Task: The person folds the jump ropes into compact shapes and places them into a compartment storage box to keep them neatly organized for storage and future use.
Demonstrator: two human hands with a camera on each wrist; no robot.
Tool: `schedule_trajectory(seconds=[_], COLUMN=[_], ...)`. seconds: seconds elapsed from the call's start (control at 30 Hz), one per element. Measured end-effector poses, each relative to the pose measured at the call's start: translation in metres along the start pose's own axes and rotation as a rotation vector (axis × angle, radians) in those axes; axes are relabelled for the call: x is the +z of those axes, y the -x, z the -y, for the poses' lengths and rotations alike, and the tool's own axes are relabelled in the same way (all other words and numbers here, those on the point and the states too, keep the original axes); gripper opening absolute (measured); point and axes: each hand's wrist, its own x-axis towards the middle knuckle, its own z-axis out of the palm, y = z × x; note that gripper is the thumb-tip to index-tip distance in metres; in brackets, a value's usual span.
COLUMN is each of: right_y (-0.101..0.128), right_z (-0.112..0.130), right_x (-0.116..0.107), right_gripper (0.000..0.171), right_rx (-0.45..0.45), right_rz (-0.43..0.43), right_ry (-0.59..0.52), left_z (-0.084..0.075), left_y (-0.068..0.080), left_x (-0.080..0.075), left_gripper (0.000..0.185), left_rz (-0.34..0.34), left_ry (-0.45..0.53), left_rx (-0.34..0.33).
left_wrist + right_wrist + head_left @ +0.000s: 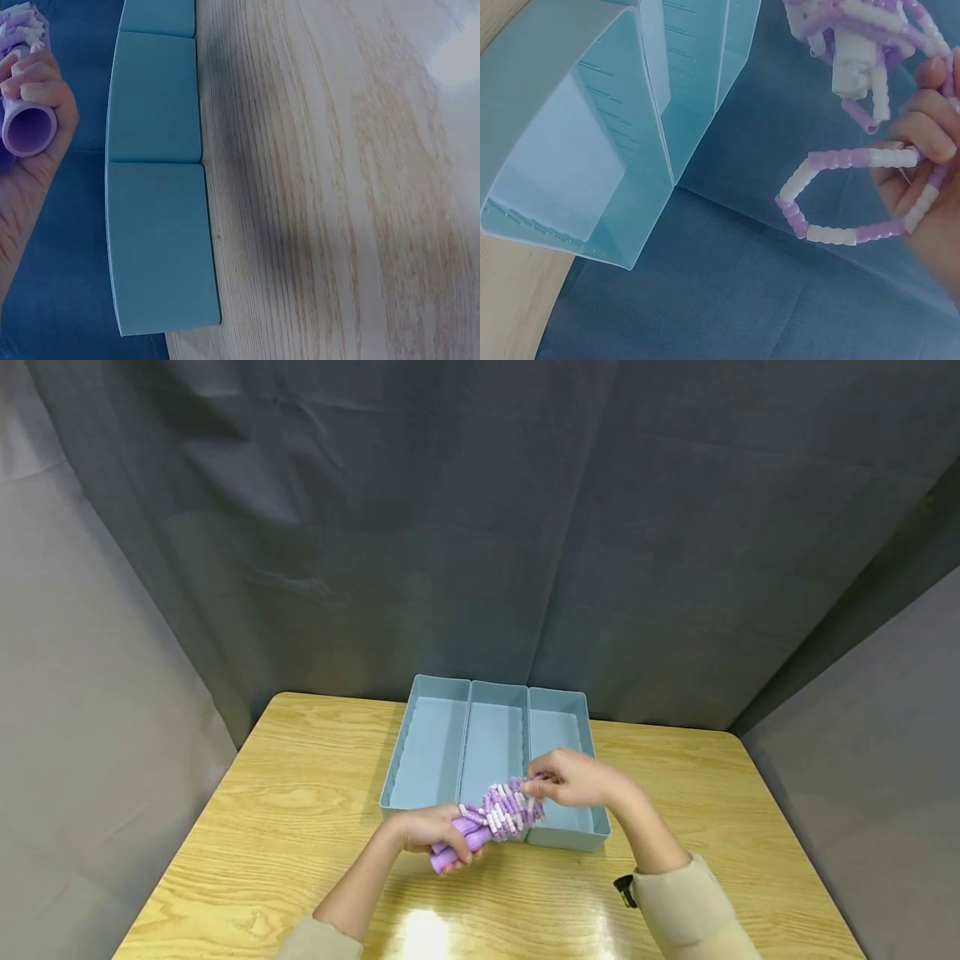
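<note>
A skipping rope with purple handles and a cord of purple and white beads wound round them hangs over the front edge of three pale blue bins. My left hand grips the handles; in the left wrist view a hollow handle end pokes out of the left hand. My right hand pinches the beaded cord at the bundle's far end. In the right wrist view a loose loop of beads hangs from the fingers below the bundle.
The bins stand side by side at the middle back of a wooden table, and nothing shows inside them. Grey cloth hangs behind and at both sides. A dark strap sits at my right sleeve cuff.
</note>
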Motion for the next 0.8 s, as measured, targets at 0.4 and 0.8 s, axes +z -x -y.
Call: schedule_trajectory(seconds=[0.4, 0.8], right_y=[-0.004, -0.009], right_z=[-0.012, -0.026], right_x=[0.004, 0.012], right_gripper=[0.019, 0.013], right_rx=[-0.052, -0.025], right_rz=[-0.032, -0.064], right_ry=[-0.095, -0.271], left_z=[0.003, 0.001], left_y=[-0.001, -0.001], left_x=[0.0, 0.004], left_gripper=[0.021, 0.014], left_rz=[0.078, 0.119], left_ry=[0.022, 0.007], left_rx=[0.002, -0.009])
